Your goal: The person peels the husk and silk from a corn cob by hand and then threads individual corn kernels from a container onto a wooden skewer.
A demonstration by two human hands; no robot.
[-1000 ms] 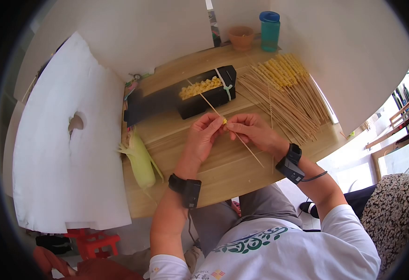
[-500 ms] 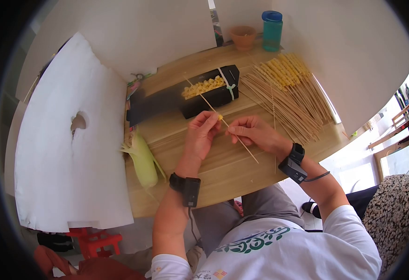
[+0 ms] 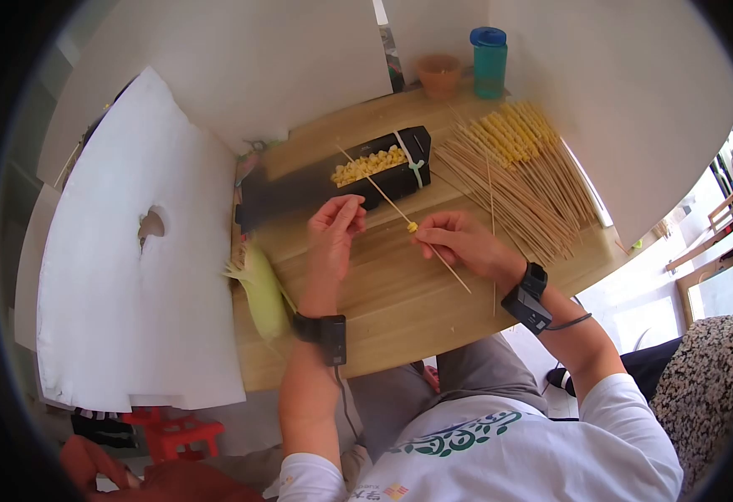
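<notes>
My right hand [image 3: 458, 243] is closed on a thin wooden stick [image 3: 390, 202], just below a small yellow piece [image 3: 412, 227] threaded on it. The stick slants up and left, its far end over a black box [image 3: 396, 180] that holds yellow pieces [image 3: 358, 169]. My left hand [image 3: 337, 219] is off the stick, to its left and below the box, with thumb and fingertips pressed together; whether anything small is between them is hidden.
Bare sticks [image 3: 509, 197] and sticks bearing yellow pieces [image 3: 513, 134] lie at the right. A corn ear in its husk [image 3: 263, 297] is at the left. A blue bottle [image 3: 489, 67] and a clay pot [image 3: 438, 77] stand at the back. A red stool [image 3: 184, 437] is below left.
My left hand has let go of the stick and moved away to the left. My right hand still holds the stick beside the yellow piece.
</notes>
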